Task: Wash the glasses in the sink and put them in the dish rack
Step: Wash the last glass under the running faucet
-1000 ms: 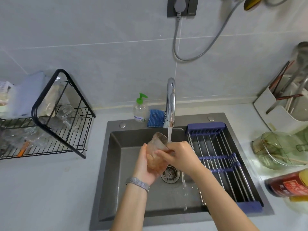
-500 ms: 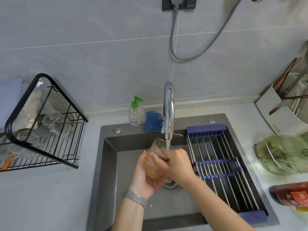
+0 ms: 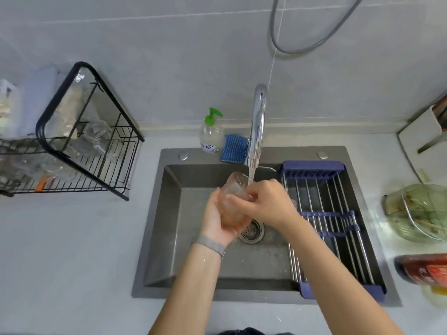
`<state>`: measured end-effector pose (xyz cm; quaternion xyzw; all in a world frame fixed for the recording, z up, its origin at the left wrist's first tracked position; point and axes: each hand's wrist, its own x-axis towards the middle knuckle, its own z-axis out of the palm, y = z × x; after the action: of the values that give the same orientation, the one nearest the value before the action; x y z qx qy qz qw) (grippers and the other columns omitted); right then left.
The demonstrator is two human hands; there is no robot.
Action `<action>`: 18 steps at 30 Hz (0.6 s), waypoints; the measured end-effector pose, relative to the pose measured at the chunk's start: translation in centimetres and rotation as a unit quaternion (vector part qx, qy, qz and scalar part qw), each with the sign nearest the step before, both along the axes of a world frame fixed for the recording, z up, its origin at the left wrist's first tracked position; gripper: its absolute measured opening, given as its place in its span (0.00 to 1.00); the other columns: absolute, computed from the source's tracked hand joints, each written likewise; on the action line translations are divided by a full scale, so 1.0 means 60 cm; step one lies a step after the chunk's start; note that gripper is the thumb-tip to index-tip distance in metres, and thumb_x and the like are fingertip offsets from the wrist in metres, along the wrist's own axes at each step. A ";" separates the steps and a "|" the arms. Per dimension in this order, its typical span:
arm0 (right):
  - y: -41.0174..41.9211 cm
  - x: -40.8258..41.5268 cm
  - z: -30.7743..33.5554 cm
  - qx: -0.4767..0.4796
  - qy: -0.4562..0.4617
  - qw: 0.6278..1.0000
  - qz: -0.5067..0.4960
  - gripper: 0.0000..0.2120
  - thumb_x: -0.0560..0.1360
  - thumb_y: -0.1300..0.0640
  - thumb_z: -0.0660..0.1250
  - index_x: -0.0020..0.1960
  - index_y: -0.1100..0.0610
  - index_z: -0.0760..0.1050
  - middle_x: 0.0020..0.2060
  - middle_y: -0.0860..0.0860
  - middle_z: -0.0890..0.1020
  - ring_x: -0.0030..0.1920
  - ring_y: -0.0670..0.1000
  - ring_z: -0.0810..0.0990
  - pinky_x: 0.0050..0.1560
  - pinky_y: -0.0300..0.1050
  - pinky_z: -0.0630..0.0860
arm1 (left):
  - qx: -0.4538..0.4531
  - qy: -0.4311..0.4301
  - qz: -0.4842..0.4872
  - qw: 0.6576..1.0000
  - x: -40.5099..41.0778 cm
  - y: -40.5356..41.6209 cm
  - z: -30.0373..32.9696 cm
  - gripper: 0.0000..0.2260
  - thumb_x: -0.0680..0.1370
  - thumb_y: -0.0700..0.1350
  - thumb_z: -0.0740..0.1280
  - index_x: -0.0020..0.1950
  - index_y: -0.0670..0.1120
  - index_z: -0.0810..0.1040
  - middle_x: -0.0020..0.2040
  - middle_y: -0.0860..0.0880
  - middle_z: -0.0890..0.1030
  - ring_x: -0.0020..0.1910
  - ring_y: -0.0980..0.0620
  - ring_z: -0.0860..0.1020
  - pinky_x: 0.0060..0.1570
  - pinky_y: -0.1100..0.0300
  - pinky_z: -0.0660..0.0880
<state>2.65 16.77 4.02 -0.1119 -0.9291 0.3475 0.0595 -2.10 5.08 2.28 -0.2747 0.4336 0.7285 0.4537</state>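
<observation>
Glass stays under the water

Both hands still hold the glass (image 3: 235, 187) under the tap (image 3: 258, 124), over the sink (image 3: 193, 238). Left hand (image 3: 217, 218) cups it. Right hand (image 3: 264, 201) fingers curl around its rim. Dish rack (image 3: 79, 151) stands far left.

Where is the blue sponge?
In the head view, the blue striped sponge leans at the sink's back edge, between the clear soap bottle with the green pump and the shiny chrome tap.

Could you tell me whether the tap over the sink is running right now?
On: a stream of water falls from the tap spout onto the glass held over the sink.
</observation>
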 end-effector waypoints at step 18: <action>-0.034 -0.026 -0.009 -0.311 -0.039 0.921 -0.232 0.17 0.75 0.55 0.64 0.28 0.55 0.68 0.24 0.48 0.71 0.29 0.48 0.70 0.32 0.41 0.66 | -0.165 0.242 0.005 0.956 -0.014 0.023 -0.021 0.15 0.78 0.57 0.63 0.56 0.46 0.76 0.54 0.37 0.82 0.50 0.38 0.83 0.44 0.37 0.81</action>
<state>1.10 14.71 3.50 -0.3509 -0.7237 0.5908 0.0646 -2.92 6.46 0.99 -0.1632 0.6436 0.6934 0.2801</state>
